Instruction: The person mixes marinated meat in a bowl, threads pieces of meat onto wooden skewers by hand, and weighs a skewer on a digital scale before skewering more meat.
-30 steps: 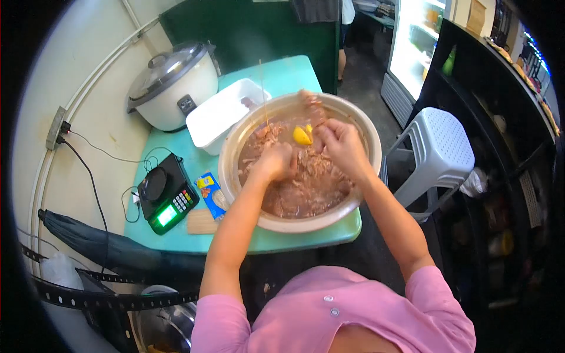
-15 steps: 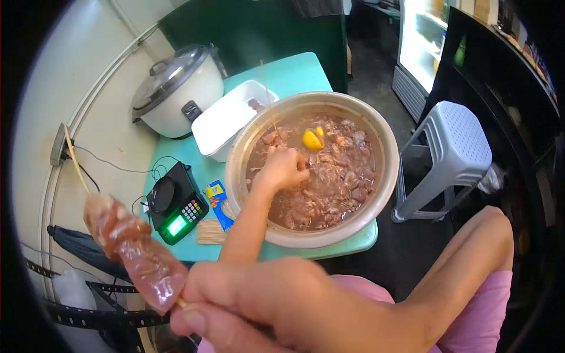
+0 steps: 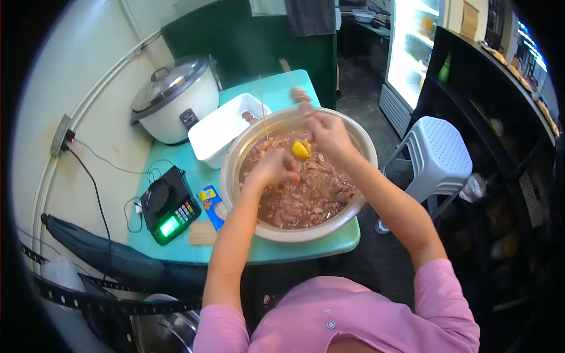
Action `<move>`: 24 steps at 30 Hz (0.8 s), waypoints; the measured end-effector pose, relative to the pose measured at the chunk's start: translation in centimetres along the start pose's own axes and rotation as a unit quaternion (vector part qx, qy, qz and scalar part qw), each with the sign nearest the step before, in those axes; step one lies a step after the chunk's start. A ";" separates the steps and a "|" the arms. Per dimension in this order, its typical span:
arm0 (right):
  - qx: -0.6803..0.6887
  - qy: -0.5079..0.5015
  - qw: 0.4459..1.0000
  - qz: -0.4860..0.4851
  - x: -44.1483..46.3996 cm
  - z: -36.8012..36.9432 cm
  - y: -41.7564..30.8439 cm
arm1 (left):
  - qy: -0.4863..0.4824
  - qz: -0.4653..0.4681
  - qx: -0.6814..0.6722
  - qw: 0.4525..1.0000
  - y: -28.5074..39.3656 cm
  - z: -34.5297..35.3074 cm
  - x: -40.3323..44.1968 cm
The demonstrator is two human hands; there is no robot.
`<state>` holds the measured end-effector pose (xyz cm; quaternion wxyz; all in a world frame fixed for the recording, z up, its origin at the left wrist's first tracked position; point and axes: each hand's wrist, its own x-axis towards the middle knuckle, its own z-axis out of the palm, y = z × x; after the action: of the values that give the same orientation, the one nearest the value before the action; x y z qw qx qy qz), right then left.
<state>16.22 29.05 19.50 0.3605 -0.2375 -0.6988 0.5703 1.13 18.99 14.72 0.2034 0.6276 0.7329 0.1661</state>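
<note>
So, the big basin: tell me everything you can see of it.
The big basin is round, rimmed, dull beige; metal or plastic, I can't tell. It sits upright on the turquoise table, holding meat pieces in murky liquid, with a yellow piece among them. The left hand is within the opening, over the meat.

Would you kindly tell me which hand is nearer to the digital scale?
Left. The left hand is over the side of the basin toward the digital scale; the right hand, holding a skewer of meat, is farther away, beyond the yellow fruit.
</note>
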 end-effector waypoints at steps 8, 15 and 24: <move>0.053 0.081 0.995 0.021 2.1 -3.4 7.1 | 0.145 -0.026 -0.015 0.989 -2.9 -4.5 2.3; -0.075 0.070 0.995 -0.017 2.0 -3.0 6.6 | 0.148 -0.225 0.098 0.958 -7.3 -4.7 0.2; -0.216 0.060 0.972 -0.067 1.2 -2.4 5.9 | 0.087 -0.206 0.299 0.928 -6.1 -1.4 -1.1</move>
<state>16.85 32.87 14.34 0.3795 -0.2962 -0.7967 0.3654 -4.63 16.98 12.98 -0.0289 0.4774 0.8767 -0.0521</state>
